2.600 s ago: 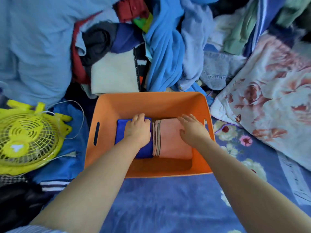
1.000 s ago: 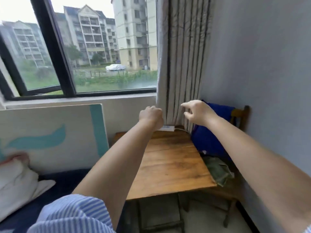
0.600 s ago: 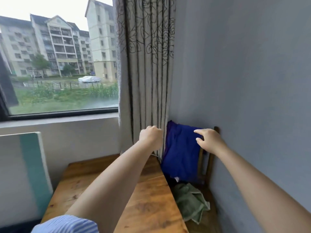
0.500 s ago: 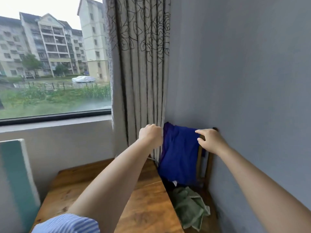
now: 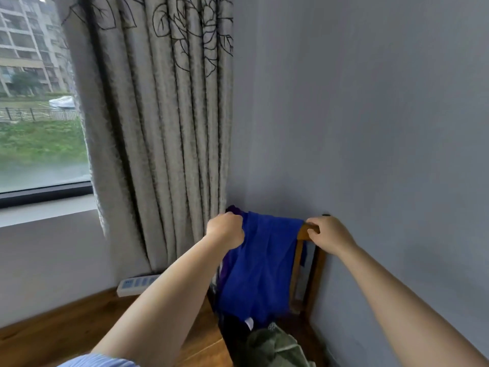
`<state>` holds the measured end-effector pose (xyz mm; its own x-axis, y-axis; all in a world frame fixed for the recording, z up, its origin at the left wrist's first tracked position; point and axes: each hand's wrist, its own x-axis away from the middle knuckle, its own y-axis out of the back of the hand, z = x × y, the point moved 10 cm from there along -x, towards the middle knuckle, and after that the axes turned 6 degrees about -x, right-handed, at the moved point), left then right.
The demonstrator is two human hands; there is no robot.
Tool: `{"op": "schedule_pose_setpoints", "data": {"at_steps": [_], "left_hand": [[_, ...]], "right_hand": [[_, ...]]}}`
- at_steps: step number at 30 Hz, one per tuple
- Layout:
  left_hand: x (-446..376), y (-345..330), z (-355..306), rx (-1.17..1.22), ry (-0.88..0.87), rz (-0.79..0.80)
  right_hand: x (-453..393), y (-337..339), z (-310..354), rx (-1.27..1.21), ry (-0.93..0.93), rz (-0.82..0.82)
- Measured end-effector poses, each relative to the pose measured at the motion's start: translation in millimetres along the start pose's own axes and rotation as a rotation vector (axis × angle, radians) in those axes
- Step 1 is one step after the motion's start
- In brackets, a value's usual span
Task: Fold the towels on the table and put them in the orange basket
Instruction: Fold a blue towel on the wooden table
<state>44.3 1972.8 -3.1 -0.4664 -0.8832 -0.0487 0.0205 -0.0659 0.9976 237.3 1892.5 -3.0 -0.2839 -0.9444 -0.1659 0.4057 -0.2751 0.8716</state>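
A blue towel (image 5: 260,263) hangs over the back of a wooden chair (image 5: 307,260) against the grey wall. My left hand (image 5: 225,230) is a fist closed on the towel's top left corner. My right hand (image 5: 328,233) has its fingers curled over the chair's top rail at the towel's top right corner. A crumpled green towel (image 5: 272,348) lies on the chair seat below. The orange basket is out of view.
A wooden table (image 5: 79,327) stands left of the chair, with a white power strip (image 5: 137,283) at its back edge. A patterned curtain (image 5: 164,128) hangs just behind my left hand. The window (image 5: 39,115) is at left, and the grey wall (image 5: 370,128) is close on the right.
I have turned from the basket with two folded towels to the chair in the corner. Both hands have reached forward and closed on the top corners of the blue towel.
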Motion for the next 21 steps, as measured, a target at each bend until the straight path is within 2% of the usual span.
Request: {"op": "schedule_pose_setpoints", "data": {"at_steps": [5, 9, 15, 17, 21], "left_hand": [[-65.3, -60.4, 0.8, 0.075, 0.074, 0.106], [-107.1, -100.7, 9.3, 0.168, 0.207, 0.151], [-143.6, -137.0, 17.3, 0.288, 0.374, 0.098], [-146.5, -143.1, 19.5, 0.304, 0.415, 0.057], [-152.5, -154.0, 16.6, 0.309, 0.396, -0.015]], "right_hand": [[-74.6, -45.5, -47.8, 0.006, -0.043, 0.068], [-128.4, -81.2, -68.5, 0.083, 0.018, 0.131], [-168.1, -133.8, -96.6, 0.283, 0.171, 0.237], [-165.2, -135.8, -99.1, 0.27, 0.221, 0.173], [-149.1, -121.7, -87.0, 0.266, 0.472, -0.115]]}}
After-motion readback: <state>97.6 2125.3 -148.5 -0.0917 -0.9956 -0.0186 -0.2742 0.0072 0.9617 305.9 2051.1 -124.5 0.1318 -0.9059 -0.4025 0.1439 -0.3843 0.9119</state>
